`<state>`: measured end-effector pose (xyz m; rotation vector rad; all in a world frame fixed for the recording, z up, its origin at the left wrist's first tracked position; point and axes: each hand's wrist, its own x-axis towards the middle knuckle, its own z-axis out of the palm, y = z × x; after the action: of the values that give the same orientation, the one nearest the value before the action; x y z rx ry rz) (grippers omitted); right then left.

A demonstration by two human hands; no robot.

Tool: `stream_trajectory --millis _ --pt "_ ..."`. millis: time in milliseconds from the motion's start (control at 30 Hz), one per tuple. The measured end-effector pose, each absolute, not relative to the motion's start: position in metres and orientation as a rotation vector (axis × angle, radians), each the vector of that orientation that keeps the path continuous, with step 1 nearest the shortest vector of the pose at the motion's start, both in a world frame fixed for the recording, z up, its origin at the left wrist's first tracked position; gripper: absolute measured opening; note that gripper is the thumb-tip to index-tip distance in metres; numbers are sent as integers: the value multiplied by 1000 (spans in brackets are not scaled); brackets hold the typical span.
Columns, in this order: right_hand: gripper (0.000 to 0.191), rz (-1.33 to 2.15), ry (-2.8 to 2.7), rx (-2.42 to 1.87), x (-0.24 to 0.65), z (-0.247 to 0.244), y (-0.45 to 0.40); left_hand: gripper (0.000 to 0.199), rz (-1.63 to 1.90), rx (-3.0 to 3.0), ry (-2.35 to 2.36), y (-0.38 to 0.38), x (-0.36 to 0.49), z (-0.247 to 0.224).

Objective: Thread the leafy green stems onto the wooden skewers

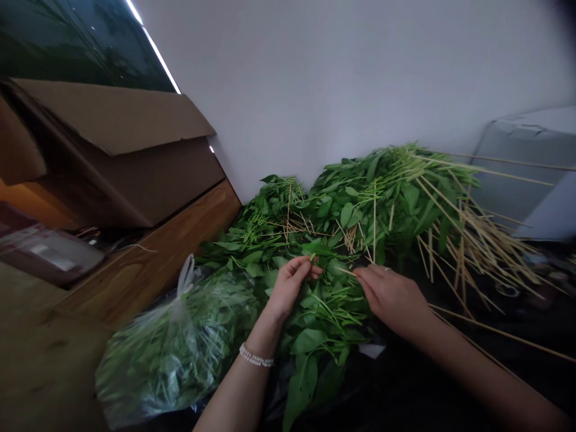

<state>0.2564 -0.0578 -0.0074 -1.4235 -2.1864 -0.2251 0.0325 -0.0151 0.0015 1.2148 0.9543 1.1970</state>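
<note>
My left hand (pixel 293 283), with a beaded bracelet at the wrist, pinches a short green stem (pixel 312 257) with a leaf. To its right, my right hand (pixel 393 297) is closed on a thin pale stick (pixel 345 272) whose end points toward my left hand. Beneath and between both hands lie loose leafy greens (pixel 333 306). Behind them rises a large heap of leafy greens (pixel 369 180), with many long pale sticks (pixel 486 252) sticking out at its right side.
A tied clear plastic bag of greens (pixel 180 348) sits at the left front. Beyond it are a wooden board (pixel 180 231) and an open cardboard box (pixel 148 174). A white wall (pixel 315 78) stands behind, with a pale container (pixel 517 168) at the right.
</note>
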Motion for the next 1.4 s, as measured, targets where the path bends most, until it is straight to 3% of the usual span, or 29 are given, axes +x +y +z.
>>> stream_trajectory --millis 400,500,633,833,967,1400 --pt "23 -339 -2169 -1361 257 -9 -58 36 1330 1482 1127 -15 34 0" --pt "23 -349 -2154 -1377 259 -11 -55 14 1362 1787 1244 -19 37 3" --pt "25 -329 -2130 -1389 262 -12 -52 7 1207 2137 1221 -30 44 7" --pt "27 -315 -2151 -1430 262 -10 -52 16 808 2465 1209 -36 50 -2" --pt "27 -313 -2167 -1434 262 -11 -52 21 721 2547 1204 -36 50 -4" --pt "25 -318 -2150 -1437 262 -10 -53 7 1361 2016 1139 -26 43 4"
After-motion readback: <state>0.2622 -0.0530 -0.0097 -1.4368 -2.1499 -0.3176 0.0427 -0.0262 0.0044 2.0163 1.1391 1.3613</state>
